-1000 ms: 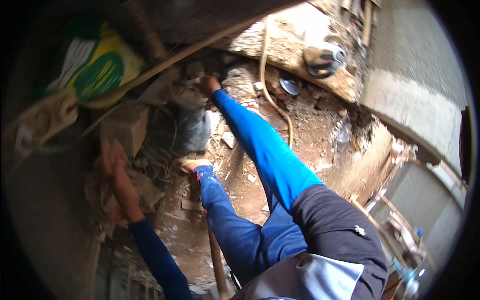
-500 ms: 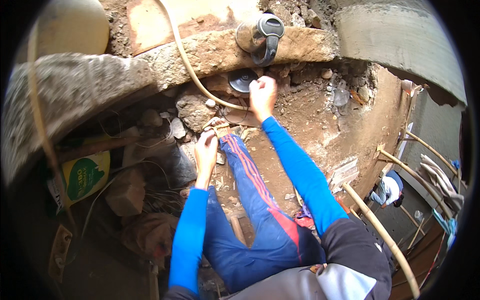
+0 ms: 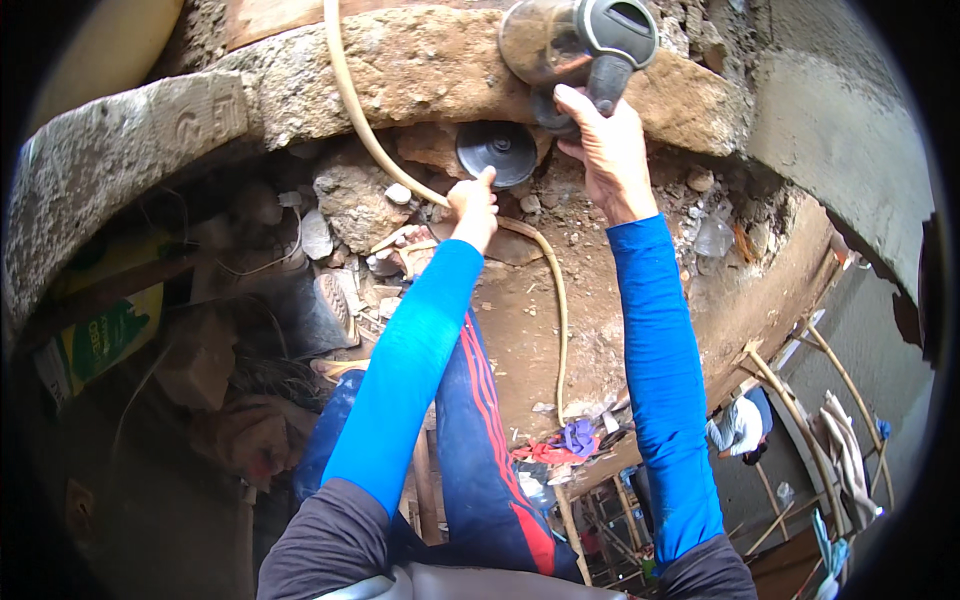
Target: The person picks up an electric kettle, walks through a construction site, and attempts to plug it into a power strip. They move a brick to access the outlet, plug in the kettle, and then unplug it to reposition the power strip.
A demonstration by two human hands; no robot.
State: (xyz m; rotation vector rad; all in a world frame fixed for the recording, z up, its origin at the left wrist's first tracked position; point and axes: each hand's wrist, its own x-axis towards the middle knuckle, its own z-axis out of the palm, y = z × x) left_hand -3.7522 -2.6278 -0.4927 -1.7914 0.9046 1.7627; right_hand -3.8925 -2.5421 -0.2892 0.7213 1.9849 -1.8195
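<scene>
My right hand [image 3: 612, 150] is closed around the black handle of an electric kettle [image 3: 545, 45]. The kettle has a see-through body and a dark grey lid, and is at the stone ledge. My left hand [image 3: 474, 208] is closed in a fist with the thumb up. A pale yellow hose [image 3: 352, 105] runs down to this fist and comes out on its other side, bending towards my legs. Just beyond the left thumb is a round black kettle base [image 3: 496, 152], below the ledge; whether the thumb touches it I cannot tell.
A rough curved stone ledge [image 3: 420, 70] crosses the far side. Rubble and a large rock [image 3: 355, 205] lie left of the hose. A green and yellow sack [image 3: 105, 335] is at the left. Bamboo poles [image 3: 785, 385] and another person [image 3: 740, 425] are at the lower right.
My right hand has moved up and right and taken the kettle's handle. My left hand has moved up from near my foot to the hose, which now shows extending past it towards my legs.
</scene>
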